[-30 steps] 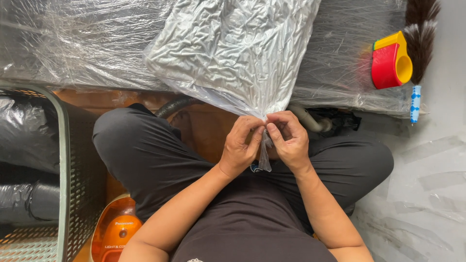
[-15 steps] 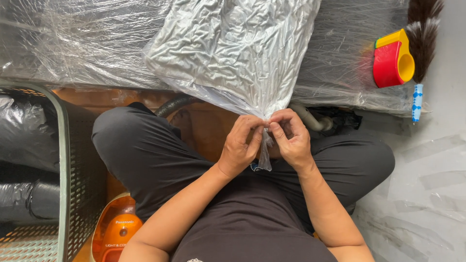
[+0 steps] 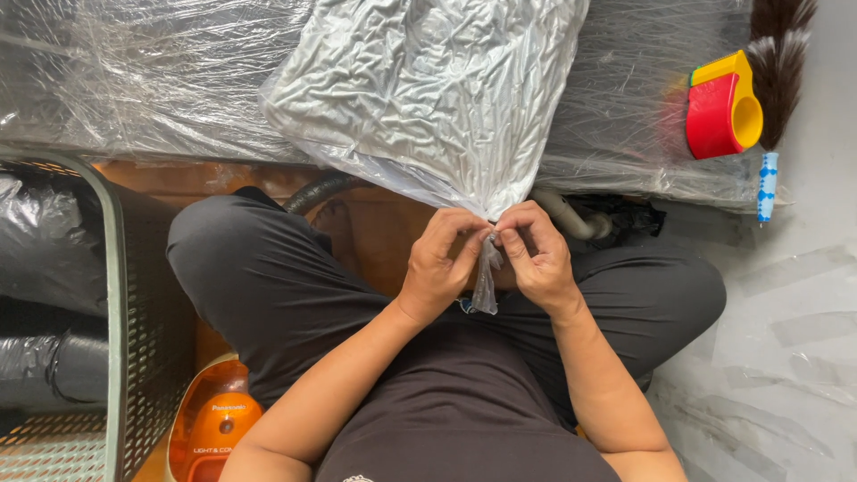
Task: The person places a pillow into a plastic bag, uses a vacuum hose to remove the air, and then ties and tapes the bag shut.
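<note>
**Clear plastic, gathered to a neck**

Clear plastic wraps a crinkled silver-grey stuffed bag [image 3: 428, 98], and its open end has been drawn together into a twisted plastic neck [image 3: 486, 268] that hangs down between the person's 2 hands. The left hand [image 3: 442, 263] is curled nearly closed, thumb and fingertips pinching the neck just where the bag narrows. The right hand [image 3: 536, 254] is closed the same way, its fingertips pressed against the same spot from the other side — the 2 hands touch there.

The bag lies tilted across the person's lap and up over a wide sheet of transparent film [image 3: 152, 80] that covers a dark surface. The person sits cross-legged in dark grey trousers [image 3: 259, 268] on a brown wooden floor.

Judged from how things lie, the filling is already inside and the mouth is already bunched and partly twisted; no knot or tie shows yet, so the closing looks unfinished.

At left stands a green-rimmed mesh basket [image 3: 116, 295], with an orange vacuum cleaner body [image 3: 214, 424] just beside it. At upper right sit a red and yellow plastic scoop [image 3: 723, 112] and a dark brush — touching each other.
</note>
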